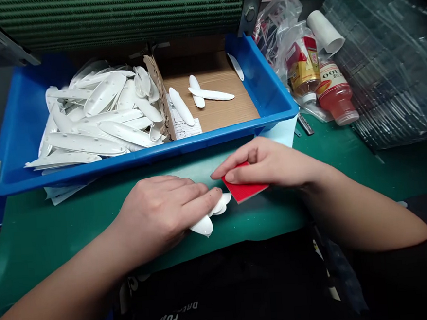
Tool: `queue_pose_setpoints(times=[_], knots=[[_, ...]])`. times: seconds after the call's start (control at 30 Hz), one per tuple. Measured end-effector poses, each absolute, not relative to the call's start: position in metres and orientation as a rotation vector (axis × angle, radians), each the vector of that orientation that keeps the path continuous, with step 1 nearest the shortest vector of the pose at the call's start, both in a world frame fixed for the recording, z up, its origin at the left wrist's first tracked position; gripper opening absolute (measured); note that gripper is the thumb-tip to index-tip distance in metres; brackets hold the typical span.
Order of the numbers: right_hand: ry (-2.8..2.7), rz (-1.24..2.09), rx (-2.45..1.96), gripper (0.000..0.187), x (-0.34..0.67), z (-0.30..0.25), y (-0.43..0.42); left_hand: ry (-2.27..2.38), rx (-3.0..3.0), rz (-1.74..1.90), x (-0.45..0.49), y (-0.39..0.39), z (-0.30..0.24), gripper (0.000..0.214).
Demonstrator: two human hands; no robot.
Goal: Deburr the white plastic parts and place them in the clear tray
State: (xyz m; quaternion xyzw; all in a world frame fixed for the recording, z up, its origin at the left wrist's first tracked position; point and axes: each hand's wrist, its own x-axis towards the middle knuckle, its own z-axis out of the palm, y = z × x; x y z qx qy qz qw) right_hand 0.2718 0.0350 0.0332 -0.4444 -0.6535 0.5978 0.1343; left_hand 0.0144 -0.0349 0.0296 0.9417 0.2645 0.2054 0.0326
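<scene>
Tray point(144, 160) sat on mat point(47, 240), w/ pcs point(82, 113) in L part, left of divider point(158, 95), and more pcs point(180, 106) on card point(227, 100) in R part. Bottles point(335, 95) lay right of tray.

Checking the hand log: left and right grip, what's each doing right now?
Left hand: closed, holding a white plastic piece.
Right hand: closed, pinching a red pad.
</scene>
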Motion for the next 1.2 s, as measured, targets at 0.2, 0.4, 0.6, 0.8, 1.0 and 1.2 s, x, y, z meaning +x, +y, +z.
queue_pose_setpoints(times=[0.2,0.4,0.6,0.8,1.0,1.2], knots=[[-2.157,1.304,-1.342,0.022,0.281,0.035,0.04,0.858,2.689,0.747,0.01,-0.033,0.026,0.031],[-2.038,1.328,-0.972,0.024,0.27,0.031,0.019,1.197,2.031,0.848,0.018,-0.033,0.026,0.03],[-1.892,1.533,-1.128,0.019,0.253,0.025,0.014,1.198,1.267,0.729,0.03,-0.035,0.025,0.039],[-2.019,1.387,-1.366,0.035,0.257,0.051,0.021,0.941,0.754,0.828,0.033,-0.029,0.015,0.052],[-2.374,0.551,-1.319,0.034,0.222,0.113,0.024,0.936,0.749,0.96,0.033,-0.027,0.012,0.029],[-2.994,-0.288,-1.249,0.031,0.117,0.14,0.062,0.963,0.852,1.012,0.033,-0.031,0.012,0.032]])
